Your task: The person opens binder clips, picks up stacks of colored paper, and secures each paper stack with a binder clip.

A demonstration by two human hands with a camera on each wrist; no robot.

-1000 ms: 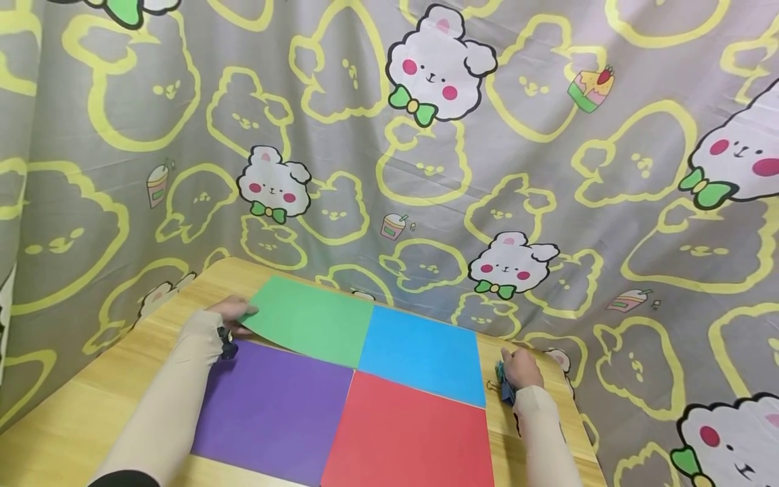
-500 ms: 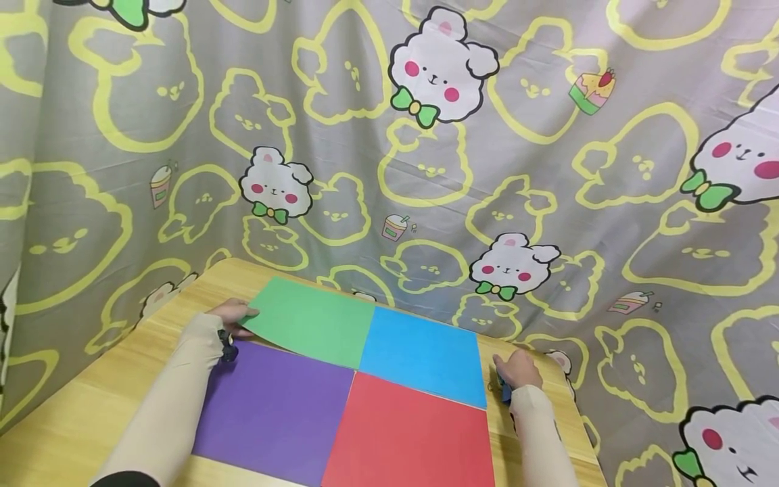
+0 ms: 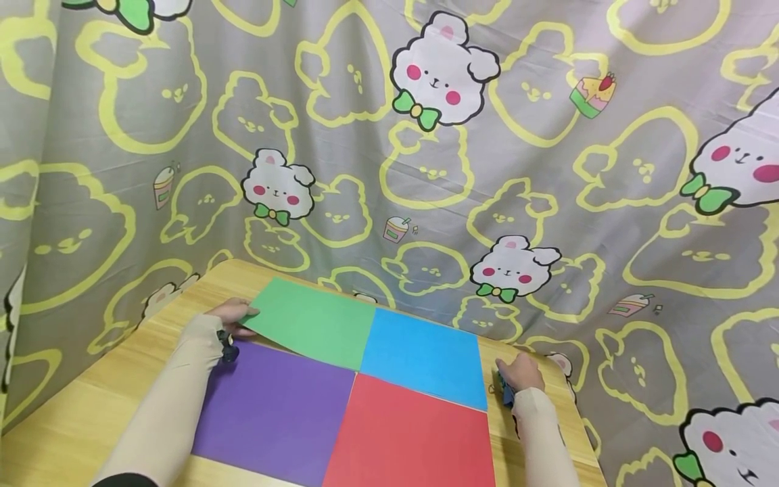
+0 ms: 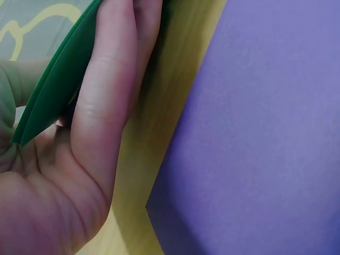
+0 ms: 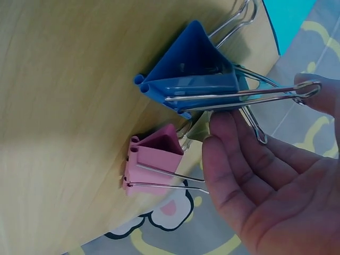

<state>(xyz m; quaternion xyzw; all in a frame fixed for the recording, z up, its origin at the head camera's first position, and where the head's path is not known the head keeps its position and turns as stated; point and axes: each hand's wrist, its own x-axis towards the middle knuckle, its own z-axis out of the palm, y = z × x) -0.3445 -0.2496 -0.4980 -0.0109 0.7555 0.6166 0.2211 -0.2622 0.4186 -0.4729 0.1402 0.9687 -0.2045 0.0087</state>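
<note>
My left hand (image 3: pixel 231 314) pinches the left edge of the green paper sheet (image 3: pixel 316 325), thumb on one side and fingers on the other. That edge is bent up off the table, and two green layers show between the fingers in the left wrist view. Near the table's right side, my right hand (image 5: pixel 287 175) holds a large blue binder clip (image 5: pixel 186 79). Its thumb is on the end of a wire handle and its fingertips lie against the clip's underside. Beside it on the table stands a pink binder clip (image 5: pixel 154 167). Another clip is partly hidden behind the fingers.
Purple (image 3: pixel 280 412), red (image 3: pixel 420 433) and blue (image 3: pixel 426 358) sheets lie with the green one in a two-by-two block on the wooden table (image 3: pixel 97 399). A patterned grey curtain (image 3: pixel 347 155) hangs right behind the table and along its sides.
My right hand has shifted slightly over the clips, first left and then a little back. The left hand keeps its pinch on the green sheet. The sheets lie as before.
</note>
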